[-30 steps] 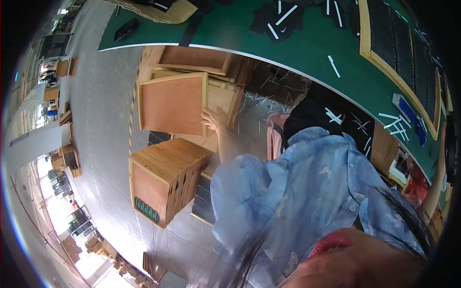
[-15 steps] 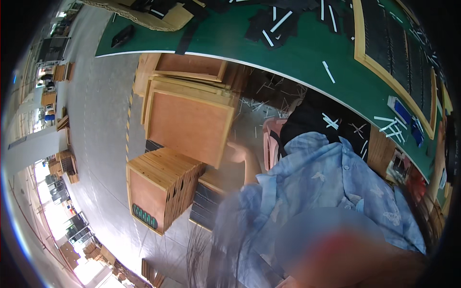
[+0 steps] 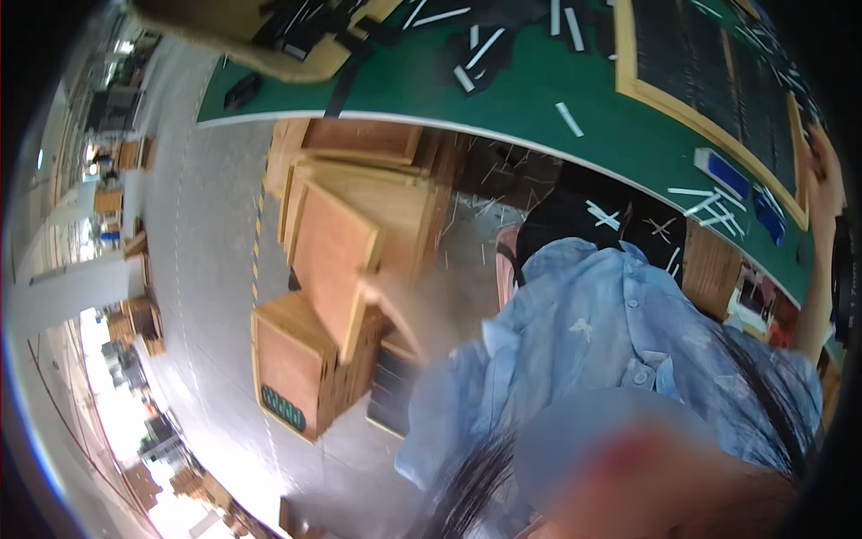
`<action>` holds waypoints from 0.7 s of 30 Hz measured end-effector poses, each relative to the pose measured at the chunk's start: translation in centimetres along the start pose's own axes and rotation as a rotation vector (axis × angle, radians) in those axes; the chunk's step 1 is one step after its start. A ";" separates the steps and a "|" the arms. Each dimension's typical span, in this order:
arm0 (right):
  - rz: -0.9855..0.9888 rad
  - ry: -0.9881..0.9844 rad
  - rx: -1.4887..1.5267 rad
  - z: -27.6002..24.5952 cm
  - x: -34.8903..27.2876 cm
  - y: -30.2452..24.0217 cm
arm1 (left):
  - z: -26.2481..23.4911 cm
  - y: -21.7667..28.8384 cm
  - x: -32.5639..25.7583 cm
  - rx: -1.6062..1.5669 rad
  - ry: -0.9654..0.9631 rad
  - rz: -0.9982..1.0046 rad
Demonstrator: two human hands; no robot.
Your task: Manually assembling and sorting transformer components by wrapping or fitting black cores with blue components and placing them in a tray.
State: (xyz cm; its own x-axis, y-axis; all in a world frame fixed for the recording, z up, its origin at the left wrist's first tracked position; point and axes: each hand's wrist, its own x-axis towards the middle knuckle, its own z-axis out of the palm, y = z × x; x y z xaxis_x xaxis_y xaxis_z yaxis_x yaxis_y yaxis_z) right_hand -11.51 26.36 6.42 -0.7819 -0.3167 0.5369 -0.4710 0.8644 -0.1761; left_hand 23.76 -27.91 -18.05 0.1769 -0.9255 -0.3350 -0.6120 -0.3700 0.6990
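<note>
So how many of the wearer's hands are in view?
2: the left hand, blurred, at the edge of the tilted wooden panel; the right hand by the wood-framed black panel on the green table. Neither hidden.

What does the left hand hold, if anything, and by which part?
The left hand, blurred, holds a wood-framed panel by the frame edge nearest the body.

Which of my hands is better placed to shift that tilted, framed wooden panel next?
Probably your left hand: it is at the right edge of the framed panel, though blur hides the grip. Your right hand is far off, by the black-filled frame on the green table.
</note>
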 end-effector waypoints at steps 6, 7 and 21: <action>-0.425 0.123 0.281 4.1 4.5 -5.3 | -15.7 -5.7 -4.2 -0.411 0.085 0.197; -0.400 0.131 0.258 4.1 4.5 -7.5 | -17.3 -5.8 -5.5 -0.449 0.086 0.234; 0.333 -0.570 1.489 -1.2 5.9 -7.3 | -14.9 10.2 -16.9 -0.757 -0.527 0.835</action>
State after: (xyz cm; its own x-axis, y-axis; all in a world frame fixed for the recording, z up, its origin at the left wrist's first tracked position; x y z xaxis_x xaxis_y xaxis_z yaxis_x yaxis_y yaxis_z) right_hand -12.19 18.67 11.84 -0.8064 -0.5911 0.0155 0.0488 -0.0927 -0.9945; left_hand 26.02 -17.29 4.17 -0.4906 -0.8194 0.2964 0.2402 0.1998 0.9499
